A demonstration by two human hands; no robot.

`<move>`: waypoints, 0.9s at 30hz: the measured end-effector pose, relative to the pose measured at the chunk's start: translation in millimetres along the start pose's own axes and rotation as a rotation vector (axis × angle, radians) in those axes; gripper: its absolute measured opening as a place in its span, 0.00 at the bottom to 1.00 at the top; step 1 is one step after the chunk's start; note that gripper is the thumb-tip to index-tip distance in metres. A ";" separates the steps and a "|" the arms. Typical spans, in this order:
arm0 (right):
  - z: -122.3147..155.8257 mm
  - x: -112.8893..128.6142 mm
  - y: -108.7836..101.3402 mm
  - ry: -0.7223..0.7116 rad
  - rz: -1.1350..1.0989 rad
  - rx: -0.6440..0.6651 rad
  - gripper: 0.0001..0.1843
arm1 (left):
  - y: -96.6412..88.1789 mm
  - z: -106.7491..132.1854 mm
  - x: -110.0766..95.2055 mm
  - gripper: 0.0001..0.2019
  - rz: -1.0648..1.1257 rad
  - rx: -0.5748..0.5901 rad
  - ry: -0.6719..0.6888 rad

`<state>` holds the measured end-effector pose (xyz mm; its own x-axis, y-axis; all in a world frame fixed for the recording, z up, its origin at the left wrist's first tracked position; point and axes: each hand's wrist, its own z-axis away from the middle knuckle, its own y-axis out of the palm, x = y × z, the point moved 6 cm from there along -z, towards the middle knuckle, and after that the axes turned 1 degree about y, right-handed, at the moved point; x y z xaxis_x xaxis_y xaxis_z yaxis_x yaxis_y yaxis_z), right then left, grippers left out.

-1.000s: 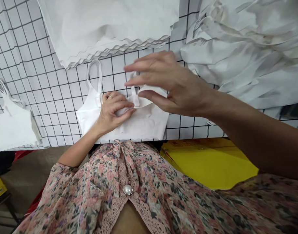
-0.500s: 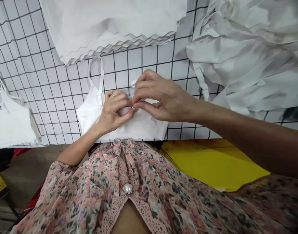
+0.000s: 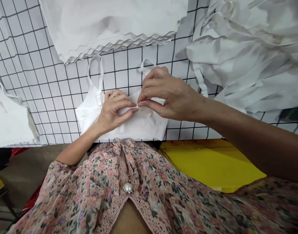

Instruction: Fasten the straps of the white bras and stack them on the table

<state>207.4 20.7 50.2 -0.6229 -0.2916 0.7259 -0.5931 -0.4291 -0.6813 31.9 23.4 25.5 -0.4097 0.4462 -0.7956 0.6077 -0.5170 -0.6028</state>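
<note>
A small white strappy top [image 3: 144, 125] lies flat near the front edge of a table covered in white cloth with a black grid [image 3: 48, 94]. My left hand [image 3: 113, 110], a ring on one finger, presses on the middle of the top and pinches its upper hem. My right hand [image 3: 165, 96] pinches the same hem just to the right, fingertips almost touching the left hand's. One shoulder strap [image 3: 95, 70] loops up on the left; the other strap [image 3: 145, 65] shows above my right fingers.
A stack of white scalloped-edge fabric pieces [image 3: 110, 26] lies at the back. A heap of crumpled white garments [image 3: 248, 52] fills the right. Another white top [image 3: 9, 120] lies at the left edge. A yellow box [image 3: 212, 162] sits below the table edge.
My right hand came down from hovering with fingers spread and closed into a pinch on the top's hem beside the left hand. The right strap now lies stretched out above it.
</note>
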 end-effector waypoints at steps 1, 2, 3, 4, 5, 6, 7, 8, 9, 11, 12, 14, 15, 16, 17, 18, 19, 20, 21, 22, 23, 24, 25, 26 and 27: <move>-0.8 -0.9 -0.6 0.000 -0.016 0.000 0.15 | 0.0 -0.2 0.4 0.12 0.000 0.001 -0.008; -1.9 -1.4 -1.3 -0.002 -0.032 -0.004 0.15 | -0.3 -0.4 0.4 0.12 0.003 -0.004 -0.013; -3.1 -1.5 -2.1 -0.006 -0.047 -0.008 0.14 | -0.8 -0.7 0.1 0.12 0.008 -0.010 -0.011; -4.7 -0.9 -2.9 -0.014 -0.058 -0.010 0.15 | -1.3 -0.9 -0.8 0.12 0.016 -0.018 0.000; -6.5 0.7 -3.9 -0.027 -0.063 -0.010 0.15 | -2.0 -1.0 -2.0 0.12 0.028 -0.027 0.017; -8.4 3.0 -5.3 -0.042 -0.061 -0.016 0.15 | -2.9 -1.1 -3.2 0.12 0.045 -0.042 0.036; -10.1 5.6 -7.7 -0.052 -0.049 -0.031 0.14 | -4.0 -1.0 -4.0 0.12 0.066 -0.061 0.054; -11.1 8.1 -10.9 -0.058 -0.025 -0.062 0.14 | -5.1 -0.8 -4.2 0.12 0.094 -0.083 0.066; -11.0 10.1 -14.8 -0.055 0.005 -0.110 0.13 | -6.2 -0.5 -3.8 0.12 0.127 -0.107 0.073; -6.2 11.8 -22.2 -0.022 0.064 -0.238 0.13 | -7.2 0.3 -1.2 0.12 0.200 -0.145 0.072; -1.5 11.9 -23.3 -0.005 0.078 -0.291 0.14 | -7.1 0.8 0.4 0.11 0.235 -0.157 0.067; 9.6 10.7 -17.8 0.018 0.068 -0.346 0.16 | -5.9 1.6 3.5 0.11 0.285 -0.168 0.054; 15.1 10.2 -12.3 0.022 0.051 -0.362 0.16 | -5.4 1.9 4.3 0.11 0.298 -0.169 0.051; 20.0 10.4 -6.2 0.014 0.031 -0.381 0.14 | -5.1 2.1 4.5 0.12 0.303 -0.170 0.052; 24.0 10.9 -0.1 0.006 0.009 -0.403 0.13 | -5.0 2.1 3.9 0.12 0.302 -0.169 0.058; 26.7 11.8 5.4 0.000 -0.010 -0.425 0.11 | -5.1 1.9 2.7 0.12 0.297 -0.168 0.066; 28.0 13.1 10.4 -0.008 -0.024 -0.437 0.10 | -5.6 1.5 1.1 0.11 0.292 -0.171 0.076; 28.0 14.3 15.2 -0.008 -0.031 -0.428 0.11 | -6.2 1.1 -0.6 0.11 0.287 -0.173 0.083; 27.2 15.1 19.5 0.001 -0.024 -0.400 0.12 | -6.4 0.5 -2.0 0.10 0.279 -0.172 0.084; 26.4 15.3 22.8 0.014 -0.002 -0.364 0.13 | -6.4 -0.1 -3.3 0.10 0.265 -0.168 0.085; 26.5 15.1 24.8 0.027 0.031 -0.329 0.15 | -6.4 -0.5 -4.7 0.11 0.242 -0.166 0.091; 28.0 14.3 25.2 0.034 0.065 -0.304 0.15 | -6.0 -0.7 -5.8 0.13 0.210 -0.161 0.100; 31.0 12.6 24.1 0.041 0.097 -0.292 0.16 | -5.4 -0.7 -6.8 0.14 0.170 -0.154 0.115; 35.5 10.3 21.8 0.045 0.123 -0.291 0.16 | -4.9 -0.3 -7.5 0.15 0.127 -0.150 0.135; 41.1 7.1 19.0 0.050 0.142 -0.293 0.17 | -4.3 0.5 -7.7 0.16 0.083 -0.148 0.156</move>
<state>212.7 -24.7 46.3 -0.7299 -0.2852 0.6212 -0.6155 -0.1210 -0.7788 32.1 21.8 34.2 -0.2509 0.5198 -0.8166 0.7329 -0.4491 -0.5111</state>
